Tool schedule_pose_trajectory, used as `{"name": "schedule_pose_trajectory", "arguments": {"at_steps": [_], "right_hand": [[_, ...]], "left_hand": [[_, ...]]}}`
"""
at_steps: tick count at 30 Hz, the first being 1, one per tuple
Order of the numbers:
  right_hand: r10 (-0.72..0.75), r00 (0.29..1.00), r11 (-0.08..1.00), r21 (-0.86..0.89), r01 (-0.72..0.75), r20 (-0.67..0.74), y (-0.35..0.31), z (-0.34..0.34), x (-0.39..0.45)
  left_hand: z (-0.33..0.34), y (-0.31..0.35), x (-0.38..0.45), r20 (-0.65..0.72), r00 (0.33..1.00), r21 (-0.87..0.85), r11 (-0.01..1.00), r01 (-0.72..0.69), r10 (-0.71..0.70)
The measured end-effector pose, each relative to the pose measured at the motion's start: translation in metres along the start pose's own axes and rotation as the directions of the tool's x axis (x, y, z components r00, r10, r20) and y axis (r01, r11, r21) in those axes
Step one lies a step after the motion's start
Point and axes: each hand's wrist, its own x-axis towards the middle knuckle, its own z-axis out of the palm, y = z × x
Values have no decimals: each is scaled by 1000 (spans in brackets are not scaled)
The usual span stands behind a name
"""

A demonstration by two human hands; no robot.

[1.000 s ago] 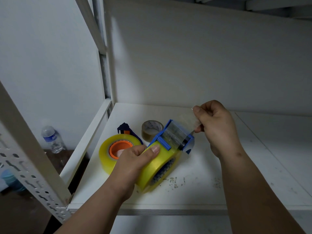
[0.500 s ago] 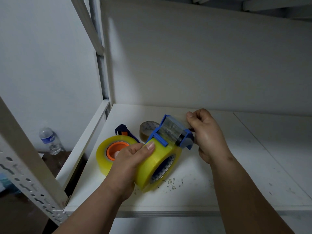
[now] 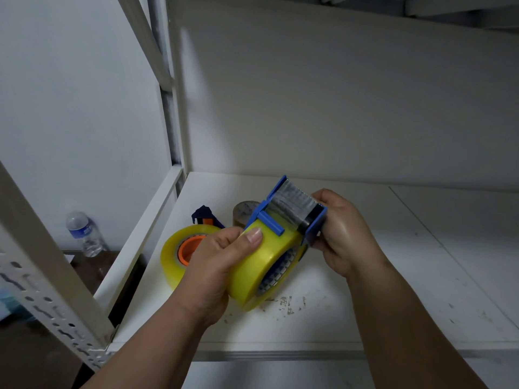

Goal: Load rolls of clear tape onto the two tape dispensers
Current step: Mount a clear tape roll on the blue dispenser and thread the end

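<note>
My left hand (image 3: 216, 265) grips a yellowish clear tape roll (image 3: 261, 265) mounted on a blue dispenser (image 3: 283, 209), held just above the white shelf (image 3: 393, 276). Clear tape lies stretched across the dispenser's blue head. My right hand (image 3: 345, 234) holds that head from the right side, fingers curled behind it. Behind my left hand, a second clear tape roll (image 3: 174, 248) sits on an orange hub of a dark blue dispenser (image 3: 203, 216) on the shelf; much of it is hidden.
A small brown tape roll (image 3: 244, 210) lies behind the held dispenser. A white shelf post (image 3: 174, 108) and slanted perforated brace (image 3: 42, 248) stand at the left. A water bottle (image 3: 82, 234) stands on the floor beyond. Flecks of debris mark the shelf front.
My right hand, which pulled a tape strip out to the right, has come back in against the dispenser head. The dispenser has tilted up slightly in my left hand.
</note>
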Motion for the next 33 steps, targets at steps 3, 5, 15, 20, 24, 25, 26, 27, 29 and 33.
{"name": "schedule_pose_trajectory", "arguments": {"at_steps": [3, 5, 15, 20, 24, 25, 26, 27, 29, 33], "right_hand": [[99, 995, 993, 66, -101, 31, 3, 1, 1], [165, 986, 980, 109, -167, 29, 7, 2, 2], [175, 982, 953, 239, -187, 73, 15, 6, -2], [124, 992, 960, 248, -129, 34, 24, 3, 0], [196, 978, 946, 251, -207, 68, 24, 0, 3], [219, 972, 943, 238, -233, 85, 24, 2, 2], [233, 968, 940, 236, -248, 89, 24, 3, 0], [245, 966, 935, 243, -259, 86, 25, 3, -2], [245, 965, 930, 260, -260, 89, 28, 3, -5], [112, 993, 992, 55, -114, 33, 25, -2, -5]], "left_hand": [[1, 0, -2, -2, 1000, -7, 1000, 3, -3], [1, -1, -3, -9, 1000, -15, 1000, 10, -11], [0, -3, -7, 1, 999, -82, 996, 44, -44], [-1, 2, -6, 44, 998, -157, 986, 56, -50], [-3, 2, -9, 48, 997, -162, 984, 71, -64], [-3, 1, -10, 46, 996, -158, 984, 79, -72], [-3, 0, -10, 46, 996, -156, 984, 83, -77], [-3, 1, -11, 47, 996, -158, 984, 86, -80], [-2, 3, -11, 55, 995, -161, 983, 88, -80], [-5, 3, -11, 62, 994, -155, 983, 99, -90]]}}
